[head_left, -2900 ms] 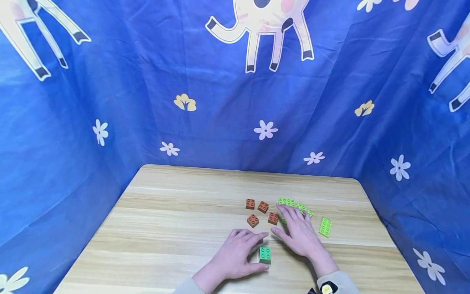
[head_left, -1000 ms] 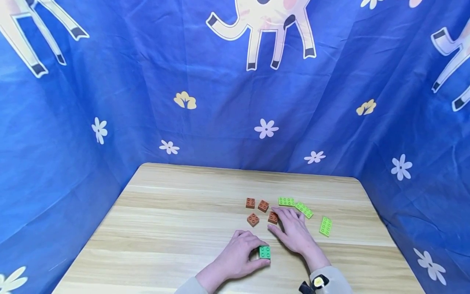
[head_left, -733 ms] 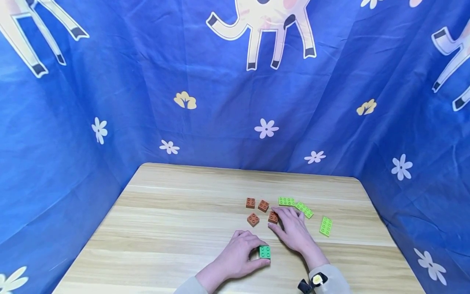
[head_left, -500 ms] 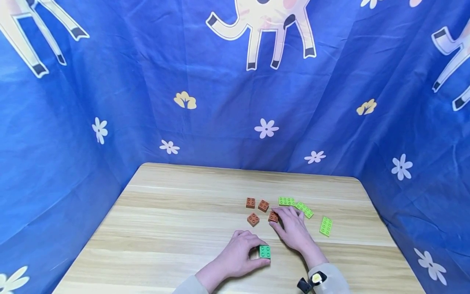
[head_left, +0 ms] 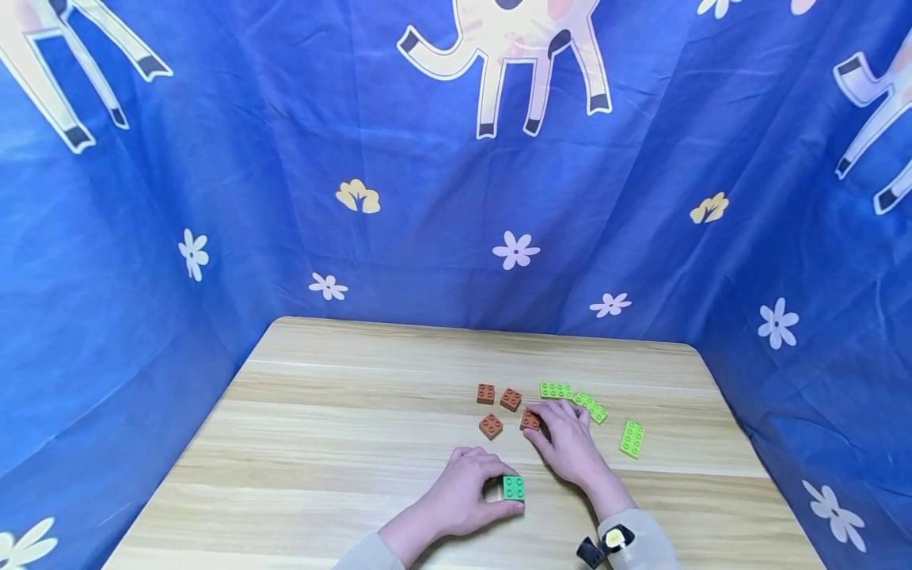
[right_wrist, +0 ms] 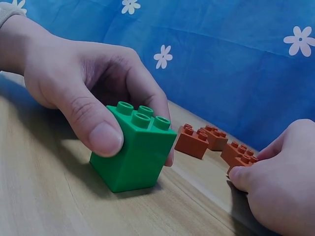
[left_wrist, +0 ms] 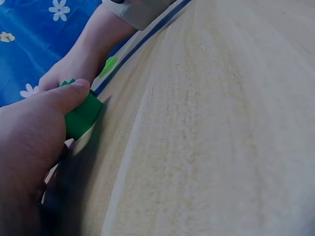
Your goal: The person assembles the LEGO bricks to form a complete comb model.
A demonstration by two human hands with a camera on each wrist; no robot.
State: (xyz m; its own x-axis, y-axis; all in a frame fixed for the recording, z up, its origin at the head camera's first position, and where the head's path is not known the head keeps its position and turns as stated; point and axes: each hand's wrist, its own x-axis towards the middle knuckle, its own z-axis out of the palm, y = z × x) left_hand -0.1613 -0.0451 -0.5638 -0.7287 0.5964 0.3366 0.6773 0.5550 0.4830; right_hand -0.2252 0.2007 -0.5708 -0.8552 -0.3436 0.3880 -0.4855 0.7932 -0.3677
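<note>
1. Head view: a person's left hand (head_left: 459,492) gripped a green block (head_left: 514,488) over the near half of a wood-grain table (head_left: 321,459), thumb along the near side, fingers along the far side, four studs facing up.

2. Farther out and to the right, the right hand (head_left: 572,447) pinched a brown brick (head_left: 530,420) between thumb and fingers; the green block stood well apart from it, nearer the person.

3. Seen from the right wrist, the green block rose taller than the brown pieces, the left thumb pressed flat to its side. Whether its base met the tabletop, I could not tell.

4. Three more brown pieces lay near the pinched one: a square-set brick (head_left: 486,394) at the far left, a slightly turned brick (head_left: 511,399) just beside it, and a diamond-set brick (head_left: 491,426) closer in.

5. Beyond the right hand, a lime plate (head_left: 556,391) and a slanted lime plate (head_left: 590,408) sat nearly corner to corner; a third lime plate (head_left: 631,438) lay apart to the right.

6. Pale cuffs framed the scene, the left sleeve (head_left: 370,552) plain, the right sleeve (head_left: 647,548) bearing a dark wrist device (head_left: 611,543). Behind hung a blue curtain (head_left: 427,285) printed with white flowers (head_left: 516,250) and a pale animal (head_left: 520,47).
</note>
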